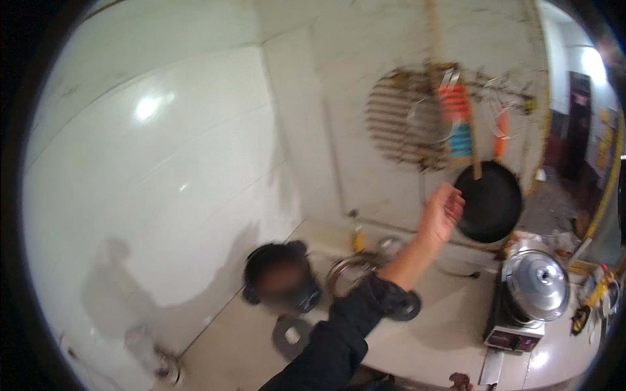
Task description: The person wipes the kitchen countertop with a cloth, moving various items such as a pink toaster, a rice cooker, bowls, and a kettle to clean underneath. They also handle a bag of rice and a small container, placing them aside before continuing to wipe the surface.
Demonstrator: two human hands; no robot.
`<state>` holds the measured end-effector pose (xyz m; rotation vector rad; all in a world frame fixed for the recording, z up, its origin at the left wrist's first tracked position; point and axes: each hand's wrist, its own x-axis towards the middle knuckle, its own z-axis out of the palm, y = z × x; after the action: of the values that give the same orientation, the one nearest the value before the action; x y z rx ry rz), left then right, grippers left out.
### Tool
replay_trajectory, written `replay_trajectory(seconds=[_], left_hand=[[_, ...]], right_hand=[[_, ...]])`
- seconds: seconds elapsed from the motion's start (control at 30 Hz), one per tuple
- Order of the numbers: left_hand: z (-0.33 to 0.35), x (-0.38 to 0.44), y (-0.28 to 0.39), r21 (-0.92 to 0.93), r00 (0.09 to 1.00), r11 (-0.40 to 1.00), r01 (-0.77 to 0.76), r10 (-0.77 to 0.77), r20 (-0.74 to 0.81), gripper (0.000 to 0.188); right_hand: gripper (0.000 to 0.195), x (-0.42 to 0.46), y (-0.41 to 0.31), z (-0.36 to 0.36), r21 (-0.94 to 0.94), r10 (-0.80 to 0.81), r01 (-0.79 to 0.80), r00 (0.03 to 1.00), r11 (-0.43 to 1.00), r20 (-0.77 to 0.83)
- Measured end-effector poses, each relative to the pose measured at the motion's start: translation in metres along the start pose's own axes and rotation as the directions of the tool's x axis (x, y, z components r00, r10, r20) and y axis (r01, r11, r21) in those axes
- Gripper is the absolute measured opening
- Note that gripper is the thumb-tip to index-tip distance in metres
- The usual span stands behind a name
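Observation:
My left hand (442,212), in a dark sleeve, is raised before the wall with its fingers loosely curled. It is beside the left rim of a black frying pan (491,207) that hangs by an orange handle. No object shows in this hand, but blur hides whether its fingers are closed. The end of a wooden handle (477,168) overlaps the pan's upper rim. At the bottom edge, a reddish-brown lump (458,380) shows beside what may be a sliver of my right hand (471,387); the grip is cut off.
A lidded metal pot (538,281) stands on an electric cooker (516,339), with a flat blade (491,369) before it. Red and blue items (457,117) hang by a round slatted vent (406,119). A dark pot (279,278), a metal bowl (349,273) and a yellow bottle (358,239) occupy the counter.

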<state>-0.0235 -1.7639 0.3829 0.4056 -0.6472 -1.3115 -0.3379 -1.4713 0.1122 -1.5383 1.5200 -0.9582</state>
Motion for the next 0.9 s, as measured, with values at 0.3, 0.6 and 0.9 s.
replay_trajectory(seconds=[0.3, 0.6, 0.9], left_hand=[[-0.159, -0.41, -0.094, 0.453, 0.876, 0.761, 0.465, -0.323, -0.357, 0.03], [-0.182, -0.54, -0.053, 0.741, 0.578, 0.58, 0.339, 0.493, -0.65, 0.045], [-0.216, -0.466, -0.017, 0.648, 0.672, 0.643, 0.408, 0.269, -0.69, 0.055]], right_hand=[[0.017, 0.033, 0.1, 0.066, -0.005, -0.283, 0.303, 0.895, 0.953, 0.346], [0.022, 0.002, 0.04, 0.145, 0.127, -0.287, 0.264, 0.754, 0.956, 0.591], [0.02, -0.031, -0.043, 0.182, 0.14, -0.257, 0.216, 0.77, 0.966, 0.584]])
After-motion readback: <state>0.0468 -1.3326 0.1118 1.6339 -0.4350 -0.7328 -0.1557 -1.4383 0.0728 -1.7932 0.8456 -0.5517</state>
